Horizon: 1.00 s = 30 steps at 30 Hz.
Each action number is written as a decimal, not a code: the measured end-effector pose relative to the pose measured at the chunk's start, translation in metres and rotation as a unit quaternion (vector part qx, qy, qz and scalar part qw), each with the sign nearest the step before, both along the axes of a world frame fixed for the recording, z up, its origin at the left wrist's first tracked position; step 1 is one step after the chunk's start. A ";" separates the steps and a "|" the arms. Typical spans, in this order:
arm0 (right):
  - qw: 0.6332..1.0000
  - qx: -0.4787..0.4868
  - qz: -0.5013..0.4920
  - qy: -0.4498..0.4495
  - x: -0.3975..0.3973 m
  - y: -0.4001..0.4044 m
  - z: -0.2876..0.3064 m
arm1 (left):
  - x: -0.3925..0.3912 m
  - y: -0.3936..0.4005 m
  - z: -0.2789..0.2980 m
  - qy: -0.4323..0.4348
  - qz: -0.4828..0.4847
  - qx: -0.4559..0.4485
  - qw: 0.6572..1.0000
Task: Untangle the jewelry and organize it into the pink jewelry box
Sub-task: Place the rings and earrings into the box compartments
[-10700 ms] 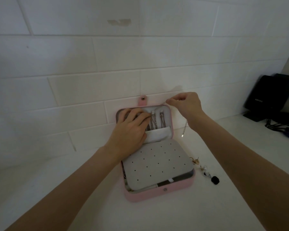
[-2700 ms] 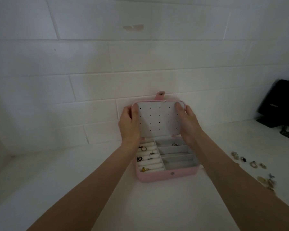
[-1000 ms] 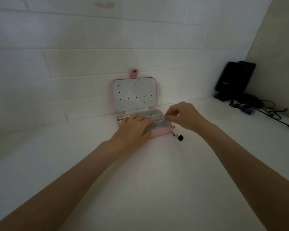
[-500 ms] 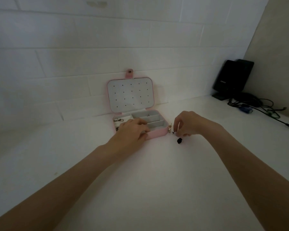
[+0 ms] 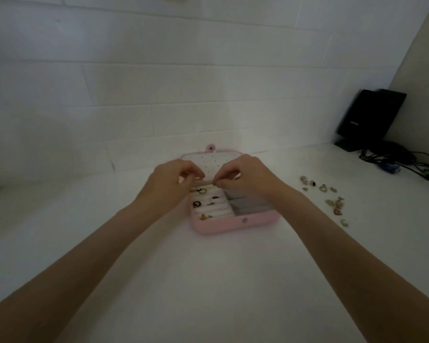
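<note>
The pink jewelry box (image 5: 235, 222) lies open on the white counter, its lid with the white perforated panel (image 5: 214, 160) leaning toward the wall. Several rings (image 5: 196, 204) sit in the white rolls on the box's left side; the grey compartments (image 5: 248, 207) are on the right. My left hand (image 5: 169, 185) and my right hand (image 5: 247, 177) meet over the back of the box, by the panel's lower edge. Each has its fingertips pinched on something tiny; a small gold piece (image 5: 198, 179) shows at the left fingertips. The hands hide the hinge area.
Several loose earrings and rings (image 5: 332, 199) are scattered on the counter right of the box. A black device (image 5: 368, 117) stands in the far right corner with cables (image 5: 406, 162) trailing from it. A white tiled wall rises just behind the box.
My right hand has left the counter beside the box and my left hand has lifted off the box's front; both now pinch at the back of the box, by the panel.
</note>
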State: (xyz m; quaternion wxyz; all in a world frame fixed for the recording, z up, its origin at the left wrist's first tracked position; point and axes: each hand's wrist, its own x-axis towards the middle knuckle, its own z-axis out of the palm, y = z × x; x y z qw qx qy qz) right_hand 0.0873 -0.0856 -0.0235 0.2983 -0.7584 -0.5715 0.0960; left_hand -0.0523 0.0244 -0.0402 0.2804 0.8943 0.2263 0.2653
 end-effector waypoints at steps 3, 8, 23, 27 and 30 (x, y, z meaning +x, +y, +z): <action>1.000 -0.001 0.002 0.003 -0.007 0.012 -0.010 | -0.005 0.013 -0.009 0.023 -0.006 -0.054 0.998; 0.999 -0.018 0.029 0.025 -0.013 0.017 -0.019 | -0.006 0.020 -0.013 0.058 -0.097 -0.164 0.980; 0.961 0.043 0.004 0.272 -0.009 0.004 -0.019 | 0.008 0.028 0.006 0.199 -0.134 -0.015 0.971; 0.956 0.043 -0.003 0.290 -0.008 0.006 -0.018 | 0.004 0.030 0.005 0.148 -0.117 -0.032 0.982; 0.952 0.050 -0.013 0.300 -0.009 0.007 -0.019 | 0.003 0.029 0.007 0.127 -0.106 -0.045 0.985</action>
